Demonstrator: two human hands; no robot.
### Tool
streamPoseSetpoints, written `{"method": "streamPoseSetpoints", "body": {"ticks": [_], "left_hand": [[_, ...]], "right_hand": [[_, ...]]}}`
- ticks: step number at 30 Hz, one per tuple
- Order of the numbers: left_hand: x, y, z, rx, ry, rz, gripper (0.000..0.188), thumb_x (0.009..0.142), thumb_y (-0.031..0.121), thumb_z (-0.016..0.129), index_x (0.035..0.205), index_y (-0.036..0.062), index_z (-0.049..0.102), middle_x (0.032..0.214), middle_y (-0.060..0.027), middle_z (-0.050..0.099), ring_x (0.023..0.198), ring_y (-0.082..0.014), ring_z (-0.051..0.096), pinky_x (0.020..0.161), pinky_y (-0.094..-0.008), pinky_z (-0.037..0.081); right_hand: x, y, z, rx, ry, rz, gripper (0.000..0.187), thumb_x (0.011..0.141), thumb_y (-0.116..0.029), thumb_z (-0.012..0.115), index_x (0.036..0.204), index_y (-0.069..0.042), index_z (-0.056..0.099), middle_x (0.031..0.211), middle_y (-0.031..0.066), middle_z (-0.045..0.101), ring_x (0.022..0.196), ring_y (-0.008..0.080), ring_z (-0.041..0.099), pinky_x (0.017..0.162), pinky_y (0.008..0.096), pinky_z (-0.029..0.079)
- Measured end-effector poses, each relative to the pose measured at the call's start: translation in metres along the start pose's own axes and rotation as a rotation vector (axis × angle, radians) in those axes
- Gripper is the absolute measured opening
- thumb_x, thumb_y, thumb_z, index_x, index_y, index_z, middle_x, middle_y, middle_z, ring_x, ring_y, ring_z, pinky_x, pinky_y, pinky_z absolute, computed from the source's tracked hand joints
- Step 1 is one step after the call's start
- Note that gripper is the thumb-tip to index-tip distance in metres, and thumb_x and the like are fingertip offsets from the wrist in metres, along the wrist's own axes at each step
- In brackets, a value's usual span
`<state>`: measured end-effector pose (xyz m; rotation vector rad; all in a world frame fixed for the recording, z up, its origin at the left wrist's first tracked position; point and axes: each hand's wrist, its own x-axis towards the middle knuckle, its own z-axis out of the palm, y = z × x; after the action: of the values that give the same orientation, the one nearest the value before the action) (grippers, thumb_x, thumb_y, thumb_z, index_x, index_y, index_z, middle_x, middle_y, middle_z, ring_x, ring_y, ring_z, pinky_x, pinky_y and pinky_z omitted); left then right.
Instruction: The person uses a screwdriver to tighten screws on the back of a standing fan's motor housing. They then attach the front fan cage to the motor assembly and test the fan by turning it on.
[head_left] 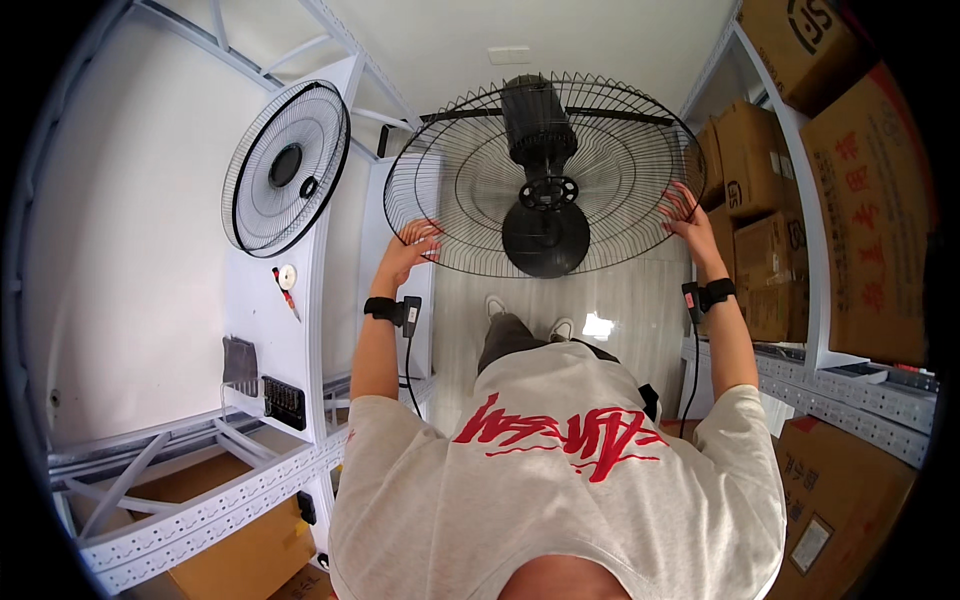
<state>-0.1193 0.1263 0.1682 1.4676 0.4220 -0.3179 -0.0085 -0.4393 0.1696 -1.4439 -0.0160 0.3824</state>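
A large black wire fan grille (620, 215) spans the space before me, tilted. My left hand (408, 248) closes its fingers on the grille's near left rim. At the right rim, my right hand (690, 218) curls its fingers round the wires. Through and behind the wires show the fan's black motor housing (537, 120) and its round black base (545, 245) on the floor. A round hub fitting (548, 192) is at the grille's middle; whether the grille is fastened there I cannot tell.
Left, a white shelf bears a second fan grille (240, 215), a screwdriver (287, 295), a white roll (288, 276) and a black bit set (284, 402). Cardboard boxes (765, 270) fill the right rack. Cabled black straps (380, 309) circle my wrists.
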Motion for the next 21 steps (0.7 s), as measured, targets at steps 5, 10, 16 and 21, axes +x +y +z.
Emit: {"method": "streamPoseSetpoints", "body": {"ticks": [5,10,16,21], "left_hand": [[0.015,0.003,0.006,-0.046,0.043,0.071,0.039,0.092,-0.001,0.061,0.130,0.0057,0.055,0.124,-0.0023,0.065,0.104,-0.0135,0.064,0.081,-0.0318,0.058],[0.040,0.001,-0.001,-0.040,0.058,0.099,0.038,0.094,0.000,0.061,0.131,0.0049,0.054,0.129,-0.0067,0.063,0.108,-0.0204,0.065,0.086,-0.0360,0.057],[0.062,0.002,-0.001,-0.045,0.054,0.131,0.037,0.096,0.002,0.060,0.132,0.0052,0.053,0.129,-0.0075,0.063,0.110,-0.0212,0.064,0.088,-0.0366,0.057],[0.073,0.009,0.003,-0.054,0.097,0.138,0.034,0.098,0.001,0.057,0.132,0.0052,0.054,0.128,-0.0076,0.064,0.113,-0.0215,0.064,0.090,-0.0374,0.057]], "right_hand": [[0.023,0.005,-0.007,-0.064,-0.013,-0.028,0.074,0.088,0.016,0.041,0.153,-0.018,0.040,0.153,0.0079,0.045,0.132,0.0217,0.052,0.092,0.0320,0.049],[0.044,-0.002,-0.004,-0.115,0.023,-0.073,0.069,0.093,0.014,0.040,0.153,-0.019,0.040,0.152,0.0077,0.046,0.131,0.0215,0.053,0.088,0.0291,0.048],[0.058,-0.007,-0.007,-0.104,0.055,-0.111,0.067,0.093,0.016,0.040,0.152,-0.016,0.042,0.150,0.0084,0.048,0.131,0.0203,0.053,0.093,0.0290,0.047],[0.072,-0.011,-0.004,-0.116,0.055,-0.211,0.065,0.092,0.018,0.040,0.151,-0.010,0.042,0.148,0.0088,0.049,0.133,0.0210,0.050,0.107,0.0320,0.043]]}}
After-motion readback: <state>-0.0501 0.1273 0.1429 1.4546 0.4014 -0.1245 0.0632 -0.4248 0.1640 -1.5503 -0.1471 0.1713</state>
